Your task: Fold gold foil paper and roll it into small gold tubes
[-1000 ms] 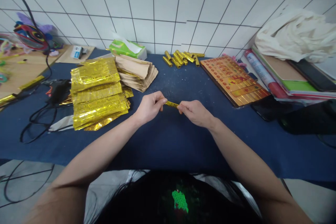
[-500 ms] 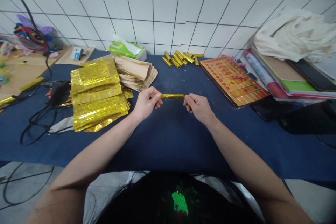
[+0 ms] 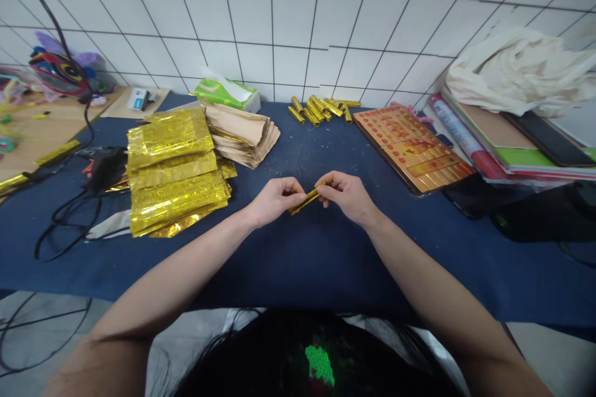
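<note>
Between my two hands is a thin roll of gold foil paper (image 3: 311, 198), tilted with its right end farther from me. My left hand (image 3: 282, 198) pinches its left part between thumb and fingers. The right end is pinched by my right hand (image 3: 342, 193), fingers curled. To the left lies a stack of gold foil sheets (image 3: 174, 167), with brown paper sheets (image 3: 242, 130) fanned out behind it. Several finished-looking gold rolls (image 3: 321, 109) lie in a loose pile near the wall.
An orange-gold printed board (image 3: 414, 149) lies right of the hands. Farther right, books (image 3: 521, 155) carry a white cloth (image 3: 526, 74). At left are a black glue gun (image 3: 106, 167) with its cord and a green tissue pack (image 3: 226, 93) by the tiled wall.
The gold roll has gone from level to tilted, nearer to me. My hands have come closer together, and the left has slid inward along it.
</note>
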`<state>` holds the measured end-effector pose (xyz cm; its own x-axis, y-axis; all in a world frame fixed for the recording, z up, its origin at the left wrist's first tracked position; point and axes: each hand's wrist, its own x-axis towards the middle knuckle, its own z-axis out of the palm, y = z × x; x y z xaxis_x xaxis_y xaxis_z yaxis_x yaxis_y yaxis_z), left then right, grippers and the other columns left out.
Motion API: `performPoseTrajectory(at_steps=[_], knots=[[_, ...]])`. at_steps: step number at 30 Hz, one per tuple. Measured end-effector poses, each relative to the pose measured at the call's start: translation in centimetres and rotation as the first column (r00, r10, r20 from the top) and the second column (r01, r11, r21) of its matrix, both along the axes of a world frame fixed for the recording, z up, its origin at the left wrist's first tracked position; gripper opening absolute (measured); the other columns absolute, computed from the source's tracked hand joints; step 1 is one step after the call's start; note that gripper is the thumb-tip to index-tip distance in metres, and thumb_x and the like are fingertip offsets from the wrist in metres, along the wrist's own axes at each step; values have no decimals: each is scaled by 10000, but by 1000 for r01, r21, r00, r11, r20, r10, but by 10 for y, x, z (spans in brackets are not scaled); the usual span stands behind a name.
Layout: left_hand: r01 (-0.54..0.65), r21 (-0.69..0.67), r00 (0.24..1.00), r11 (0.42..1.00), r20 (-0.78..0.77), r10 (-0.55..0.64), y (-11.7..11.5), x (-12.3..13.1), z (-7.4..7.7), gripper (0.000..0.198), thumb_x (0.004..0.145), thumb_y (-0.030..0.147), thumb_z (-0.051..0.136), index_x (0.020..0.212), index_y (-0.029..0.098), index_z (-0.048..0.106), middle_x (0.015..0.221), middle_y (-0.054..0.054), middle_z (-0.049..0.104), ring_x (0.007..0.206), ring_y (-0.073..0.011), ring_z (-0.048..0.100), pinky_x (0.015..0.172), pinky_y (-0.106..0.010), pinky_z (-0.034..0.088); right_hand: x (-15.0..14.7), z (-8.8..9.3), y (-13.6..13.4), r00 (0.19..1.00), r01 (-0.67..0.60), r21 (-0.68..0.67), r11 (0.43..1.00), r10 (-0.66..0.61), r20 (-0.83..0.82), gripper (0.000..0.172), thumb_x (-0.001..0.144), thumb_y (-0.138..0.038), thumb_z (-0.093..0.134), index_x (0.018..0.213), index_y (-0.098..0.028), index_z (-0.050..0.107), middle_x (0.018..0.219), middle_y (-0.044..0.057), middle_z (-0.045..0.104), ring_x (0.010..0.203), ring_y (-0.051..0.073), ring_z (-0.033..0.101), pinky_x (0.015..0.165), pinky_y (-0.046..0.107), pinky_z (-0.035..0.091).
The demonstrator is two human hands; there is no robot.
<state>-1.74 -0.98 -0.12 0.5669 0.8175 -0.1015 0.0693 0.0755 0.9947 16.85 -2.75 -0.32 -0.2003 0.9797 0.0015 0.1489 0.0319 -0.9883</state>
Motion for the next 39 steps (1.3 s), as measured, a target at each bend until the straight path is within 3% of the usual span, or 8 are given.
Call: performPoseTrajectory(at_steps=[9, 15, 21, 25, 31, 39], knots=[[-19, -66, 997, 998, 67, 24, 0, 1, 0, 191, 753, 220, 550, 915, 129, 506, 597, 53, 535, 496, -46, 462, 483, -168, 337, -2, -3, 0, 976, -34, -14, 999, 30, -214, 300, 674, -240, 667, 943, -173, 553, 700, -28, 590, 567, 91, 551, 519, 243, 484], [68, -23, 998, 997, -16, -68, -3, 2, 0, 242, 721, 326, 608, 823, 121, 531, 648, 22, 546, 531, -58, 463, 493, -185, 349, -2, -5, 1, 993, -36, -64, 997, 28, -119, 159, 692, -247, 635, 793, -159, 549, 630, -22, 580, 546, 91, 548, 464, 210, 454], [66, 16, 991, 998, -122, -63, -5, 3, 3, 199, 662, 272, 649, 709, 139, 509, 584, 60, 488, 507, -50, 435, 483, -181, 343, -6, -5, -1, 997, -35, -96, 995, 28, -65, 203, 681, -313, 656, 706, -160, 524, 562, -35, 550, 453, 63, 468, 407, 193, 389], [34, 22, 995, 999, -95, -32, -4, 3, 2, 213, 648, 255, 655, 764, 141, 516, 627, 52, 522, 536, -56, 465, 503, -183, 363, -5, -6, -1, 997, -56, -104, 993, 51, -50, 242, 699, -368, 645, 660, -158, 531, 529, -43, 516, 433, 59, 446, 403, 198, 373], [19, 3, 995, 1000, -93, -18, -3, 1, 0, 266, 696, 367, 618, 670, 135, 490, 571, 32, 519, 510, -61, 440, 487, -189, 329, -4, -2, -3, 988, -154, -134, 979, 149, -48, 249, 693, -358, 657, 627, -157, 527, 512, -50, 491, 438, 57, 442, 416, 193, 372], [58, -2, 995, 998, -77, -58, -4, 0, -1, 335, 766, 457, 522, 638, 153, 458, 505, 69, 380, 442, -44, 326, 431, -186, 265, -5, -3, -3, 989, -147, -162, 976, 139, -58, 186, 705, -333, 618, 683, -161, 553, 567, -36, 521, 491, 74, 483, 427, 195, 418]])
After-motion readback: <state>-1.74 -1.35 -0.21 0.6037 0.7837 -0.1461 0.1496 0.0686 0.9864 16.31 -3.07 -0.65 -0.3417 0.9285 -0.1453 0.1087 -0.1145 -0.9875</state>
